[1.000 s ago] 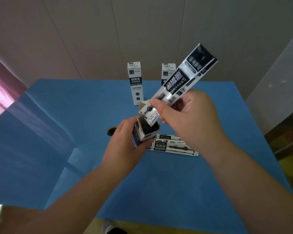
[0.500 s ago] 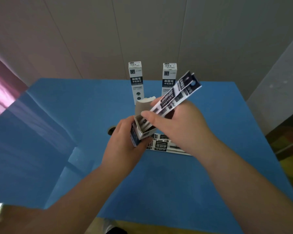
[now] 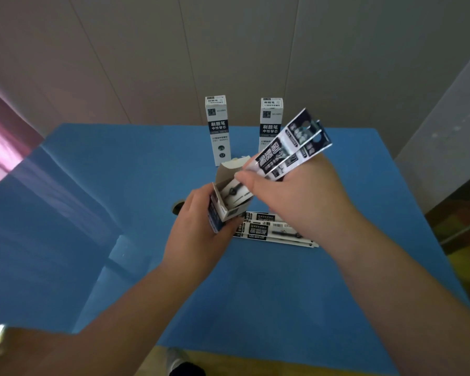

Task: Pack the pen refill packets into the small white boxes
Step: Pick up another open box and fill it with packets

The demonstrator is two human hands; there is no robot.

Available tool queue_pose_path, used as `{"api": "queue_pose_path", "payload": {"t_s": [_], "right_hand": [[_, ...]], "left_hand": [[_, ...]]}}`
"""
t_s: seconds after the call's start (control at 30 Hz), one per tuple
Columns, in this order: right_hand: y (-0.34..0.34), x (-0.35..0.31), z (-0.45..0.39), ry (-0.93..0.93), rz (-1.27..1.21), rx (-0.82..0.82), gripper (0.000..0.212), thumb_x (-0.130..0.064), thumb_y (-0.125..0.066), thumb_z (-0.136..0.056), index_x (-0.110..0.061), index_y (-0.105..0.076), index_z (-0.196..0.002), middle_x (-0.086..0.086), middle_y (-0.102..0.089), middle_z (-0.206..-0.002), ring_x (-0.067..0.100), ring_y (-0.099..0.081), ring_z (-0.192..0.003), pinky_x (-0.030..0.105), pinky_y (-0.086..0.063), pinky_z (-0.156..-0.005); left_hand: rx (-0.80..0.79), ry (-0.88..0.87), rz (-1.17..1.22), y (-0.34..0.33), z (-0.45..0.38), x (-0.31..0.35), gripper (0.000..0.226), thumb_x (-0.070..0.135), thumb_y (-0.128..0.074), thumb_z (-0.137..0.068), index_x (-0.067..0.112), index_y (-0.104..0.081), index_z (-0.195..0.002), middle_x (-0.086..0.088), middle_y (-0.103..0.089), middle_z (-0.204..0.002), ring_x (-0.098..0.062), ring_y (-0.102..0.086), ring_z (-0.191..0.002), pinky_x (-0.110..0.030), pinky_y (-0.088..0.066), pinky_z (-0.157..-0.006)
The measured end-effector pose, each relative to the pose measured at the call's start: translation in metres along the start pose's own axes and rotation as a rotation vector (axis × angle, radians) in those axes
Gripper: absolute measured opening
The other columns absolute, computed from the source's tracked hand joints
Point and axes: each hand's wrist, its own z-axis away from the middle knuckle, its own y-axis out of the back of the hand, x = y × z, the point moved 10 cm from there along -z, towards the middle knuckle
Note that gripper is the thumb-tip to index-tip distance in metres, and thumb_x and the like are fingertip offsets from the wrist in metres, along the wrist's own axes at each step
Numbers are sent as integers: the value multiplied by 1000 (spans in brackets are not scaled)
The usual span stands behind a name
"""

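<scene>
Three white boxes, two hands and a scatter of refill packets on one blue tabletop (image 3: 282, 294).

Two closed boxes stand upright at the far edge, the left box (image 3: 217, 128) and the right box (image 3: 270, 120); a third, the open box (image 3: 223, 196), sits in the left hand (image 3: 198, 234), making three boxes in all. The right hand (image 3: 296, 191) holds two packets (image 3: 291, 147) fanned apart, their lower ends at the open box's mouth. At least two more loose packets (image 3: 272, 232) lie overlapping flat on the tabletop, the exact number hard to tell. How many packets are already inside the open box cannot be counted. One small dark round spot (image 3: 177, 208) shows on the tabletop beside the left hand.
</scene>
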Motion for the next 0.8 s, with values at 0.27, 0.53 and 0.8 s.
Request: {"api": "queue_pose_path", "payload": {"t_s": [0.27, 0.53, 0.8], "right_hand": [[15, -11, -1, 16, 169, 34, 17, -41, -71, -89, -25, -73, -85, -11, -70, -76, -4, -62, -71, 10, -49, -58], [22, -23, 9, 46, 51, 34, 14, -37, -72, -89, -28, -72, -79, -10, -69, -69, 4, -67, -63, 18, -53, -58], [24, -40, 15, 126, 35, 24, 10, -37, -73, -87, -30, -73, -81, -16, -70, -72, -2, -68, -67, 14, -53, -64]], "left_hand": [[8, -14, -17, 2, 5, 4, 56, 41, -76, -79, 61, -43, -119, 34, -52, -117, 13, -52, -109, -1, -39, -79], [26, -42, -13, 7, 10, 10, 60, 46, -73, -79, 77, -34, -113, 37, -49, -121, 11, -53, -110, -2, -40, -79], [37, -28, -21, 8, 11, 6, 67, 40, -81, -81, 76, -34, -113, 37, -49, -121, 9, -54, -110, -11, -40, -78]]}}
